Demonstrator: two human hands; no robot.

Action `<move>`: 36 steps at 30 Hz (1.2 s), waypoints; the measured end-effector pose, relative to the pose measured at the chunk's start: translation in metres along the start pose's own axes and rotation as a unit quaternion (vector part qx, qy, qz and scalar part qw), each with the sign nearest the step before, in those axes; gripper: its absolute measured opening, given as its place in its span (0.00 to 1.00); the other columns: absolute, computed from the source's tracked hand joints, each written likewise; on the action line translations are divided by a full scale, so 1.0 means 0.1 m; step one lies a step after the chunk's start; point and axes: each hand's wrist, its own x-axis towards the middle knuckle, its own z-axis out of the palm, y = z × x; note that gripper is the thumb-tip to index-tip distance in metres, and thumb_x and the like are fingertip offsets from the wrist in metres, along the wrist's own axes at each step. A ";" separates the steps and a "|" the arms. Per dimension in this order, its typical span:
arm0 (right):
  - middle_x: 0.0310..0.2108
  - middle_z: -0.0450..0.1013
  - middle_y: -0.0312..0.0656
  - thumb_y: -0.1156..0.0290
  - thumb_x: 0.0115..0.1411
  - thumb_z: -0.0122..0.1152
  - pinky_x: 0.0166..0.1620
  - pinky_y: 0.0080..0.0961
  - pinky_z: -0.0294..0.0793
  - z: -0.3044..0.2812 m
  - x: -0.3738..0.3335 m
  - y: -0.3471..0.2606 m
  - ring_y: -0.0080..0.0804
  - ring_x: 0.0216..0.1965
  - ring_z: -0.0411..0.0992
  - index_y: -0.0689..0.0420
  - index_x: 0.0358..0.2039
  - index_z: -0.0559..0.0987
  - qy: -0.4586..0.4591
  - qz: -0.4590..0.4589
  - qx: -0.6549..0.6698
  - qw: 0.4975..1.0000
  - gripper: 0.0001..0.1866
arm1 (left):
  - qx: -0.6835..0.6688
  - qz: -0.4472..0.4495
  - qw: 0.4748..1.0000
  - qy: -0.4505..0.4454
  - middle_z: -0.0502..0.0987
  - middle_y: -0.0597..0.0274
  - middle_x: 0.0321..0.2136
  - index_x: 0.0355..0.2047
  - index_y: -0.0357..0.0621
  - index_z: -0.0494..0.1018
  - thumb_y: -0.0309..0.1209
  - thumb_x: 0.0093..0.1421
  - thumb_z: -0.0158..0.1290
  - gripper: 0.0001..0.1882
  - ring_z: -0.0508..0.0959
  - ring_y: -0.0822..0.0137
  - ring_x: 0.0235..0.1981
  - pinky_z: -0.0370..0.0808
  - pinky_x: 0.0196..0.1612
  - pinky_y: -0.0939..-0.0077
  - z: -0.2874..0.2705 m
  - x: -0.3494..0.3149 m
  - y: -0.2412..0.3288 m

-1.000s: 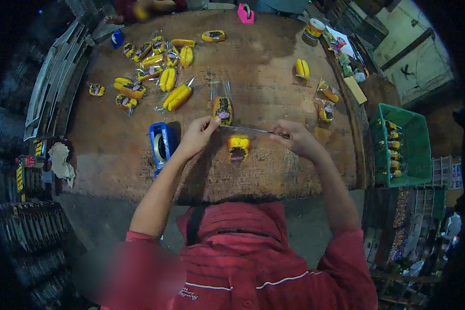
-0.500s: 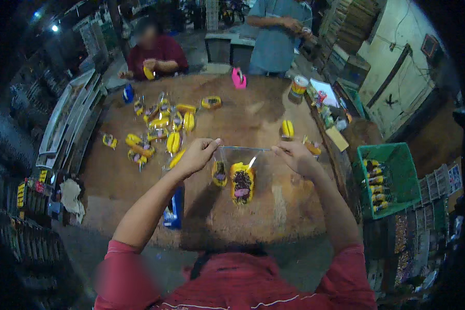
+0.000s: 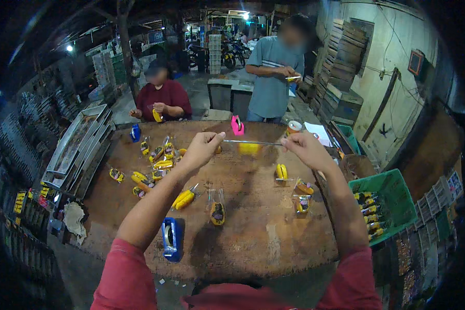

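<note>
My left hand [image 3: 203, 150] and my right hand [image 3: 307, 151] are raised over the table. Between them they pinch the two corners of a see-through plastic bag, its top edge [image 3: 253, 142] stretched into a thin straight line. A bun [image 3: 249, 148] in the bag shows as a yellow blur at the height of my hands. Below, a bagged bun with dark topping [image 3: 217, 212] lies on the table. Near my left forearm are a pair of yellow buns [image 3: 183, 199] and a blue tape dispenser [image 3: 171, 240]. More bagged buns [image 3: 303, 202] lie beside my right forearm.
Several bagged buns [image 3: 163, 164] spread over the table's left side. A pink tape dispenser [image 3: 237, 125] stands at the far edge. Right of the table, a green crate [image 3: 392, 199] holds packed buns. Metal trays [image 3: 77, 150] are stacked at left. Two people work across the table.
The bagged bun has swung up from hanging below my hands to their level, now blurred. My hands keep their pinch. The view has tilted up, showing more of the room.
</note>
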 end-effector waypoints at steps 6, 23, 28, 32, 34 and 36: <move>0.19 0.63 0.26 0.57 0.72 0.55 0.27 0.22 0.58 -0.01 -0.09 0.13 0.15 0.23 0.59 0.60 0.30 0.79 -0.023 -0.013 0.020 0.999 0.19 | 0.037 0.021 0.998 0.042 0.63 0.74 0.16 0.19 0.39 0.65 0.42 0.71 0.50 0.25 0.60 0.79 0.21 0.59 0.24 0.74 0.12 -0.08 0.13; 0.35 0.75 0.39 0.75 0.56 0.67 0.39 0.33 0.71 0.30 -0.12 0.41 0.36 0.35 0.72 0.56 0.46 0.83 0.156 -0.334 -0.292 0.883 0.15 | -0.255 -0.184 0.948 0.057 0.59 0.75 0.13 0.18 0.52 0.64 0.38 0.69 0.53 0.20 0.57 0.76 0.12 0.53 0.18 0.76 0.15 -0.25 -0.10; 0.38 0.74 0.36 0.75 0.51 0.63 0.41 0.33 0.71 0.53 0.07 0.39 0.35 0.37 0.71 0.58 0.46 0.81 0.173 -0.368 -0.333 0.851 0.19 | -0.129 -0.162 0.976 0.066 0.64 0.71 0.15 0.21 0.46 0.66 0.42 0.71 0.50 0.22 0.63 0.75 0.15 0.60 0.20 0.74 -0.03 -0.52 -0.17; 0.33 0.71 0.37 0.73 0.54 0.65 0.37 0.33 0.69 0.78 0.10 0.17 0.35 0.33 0.69 0.57 0.42 0.81 0.122 -0.379 -0.322 0.859 0.14 | 0.121 -0.010 0.990 0.065 0.73 0.61 0.18 0.33 0.36 0.74 0.40 0.72 0.49 0.18 0.72 0.71 0.20 0.68 0.25 0.71 -0.33 -0.92 -0.19; 0.30 0.69 0.37 0.71 0.55 0.67 0.34 0.33 0.67 0.90 0.05 -0.01 0.35 0.31 0.68 0.56 0.40 0.81 0.100 -0.367 -0.299 0.876 0.11 | 0.136 0.014 0.989 0.050 0.75 0.55 0.21 0.36 0.38 0.77 0.36 0.70 0.52 0.12 0.76 0.66 0.23 0.71 0.29 0.69 -0.51 -1.18 -0.19; 0.28 0.68 0.37 0.70 0.55 0.68 0.34 0.33 0.66 1.00 0.01 -0.22 0.35 0.29 0.67 0.55 0.38 0.81 0.078 -0.347 -0.309 0.882 0.10 | 0.177 0.096 0.979 0.043 0.76 0.54 0.23 0.37 0.38 0.77 0.34 0.68 0.54 0.11 0.77 0.62 0.24 0.71 0.29 0.68 -0.71 -1.46 -0.19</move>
